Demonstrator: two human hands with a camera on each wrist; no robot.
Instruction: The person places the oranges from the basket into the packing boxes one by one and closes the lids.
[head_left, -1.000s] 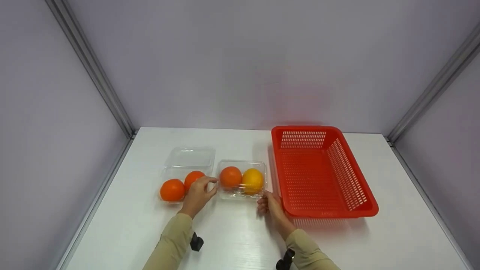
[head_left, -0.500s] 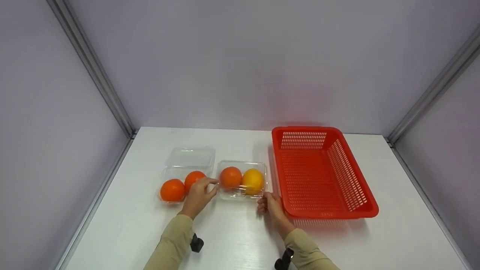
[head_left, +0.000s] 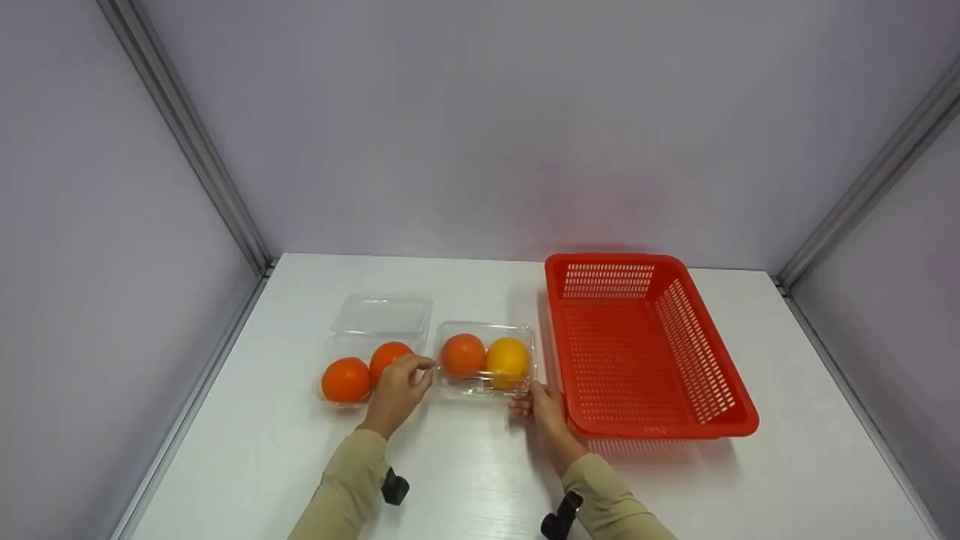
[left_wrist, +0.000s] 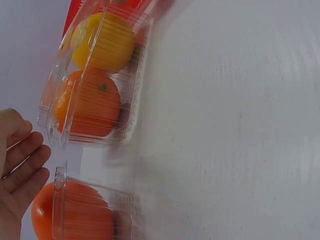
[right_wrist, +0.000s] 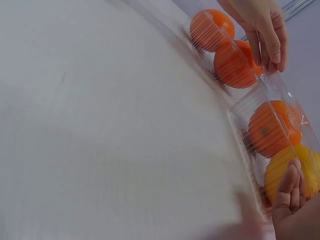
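A lidded clear plastic clamshell box (head_left: 472, 391) stands in the middle of the table. Inside it sit an orange (head_left: 463, 355) and a yellow fruit (head_left: 508, 362). At its left edge, the fingertips of my left hand (head_left: 397, 390) pinch the rim. My right hand (head_left: 549, 412) pinches the front right corner, its other fingers curled below the rim. A second clamshell box (head_left: 381, 315), lid folded back, lies to the left with two oranges (head_left: 346, 380) in it. My left hand partly covers the farther one. The right wrist view shows both hands at the lidded box's rim (right_wrist: 287, 135).
A red plastic basket (head_left: 652, 431) with slotted walls stands right of the boxes, close beside my right hand. White table (head_left: 472, 465) surface extends in front. Pale wall panels (head_left: 480, 135) with metal corner posts enclose the back and sides.
My right hand and its wrist camera have shifted slightly left and turned a little at the box's corner. The left hand, both boxes and the basket stay practically in place.
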